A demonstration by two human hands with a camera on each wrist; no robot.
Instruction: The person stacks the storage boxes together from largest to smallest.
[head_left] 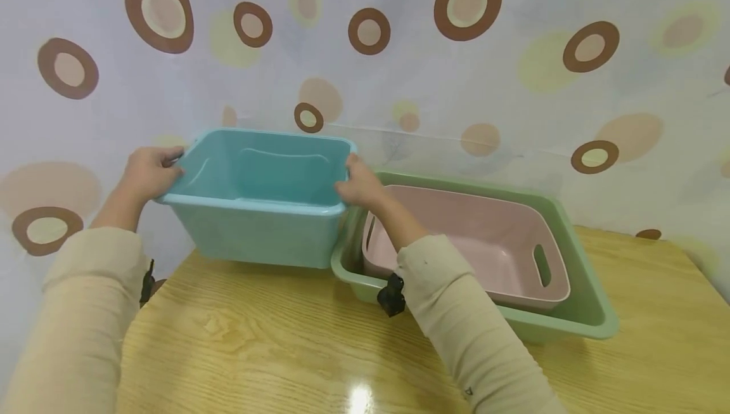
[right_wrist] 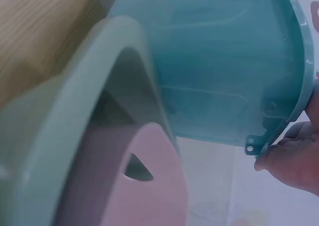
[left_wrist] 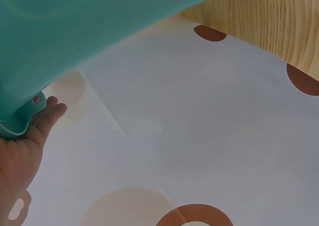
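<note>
A light-blue plastic storage bin (head_left: 256, 233), open at the top, is at the back left of the table. My left hand (head_left: 149, 173) grips its left rim, thumb toward the front corner. At the opposite end, my right hand (head_left: 362, 184) holds the right rim. The left wrist view shows the left fingers (left_wrist: 46, 117) by a small tab under the rim. Whether the bin's bottom touches the table cannot be told. Beside it on the right, a pink basket (head_left: 456, 211) with cut-out handles sits inside a larger green tub (head_left: 587, 303).
The wooden table (head_left: 251, 344) has its left edge near the blue bin, which reaches past that edge. A white sheet with brown and beige circles (head_left: 399, 84) hangs right behind the table. The green tub's left end is close against the bin's right side.
</note>
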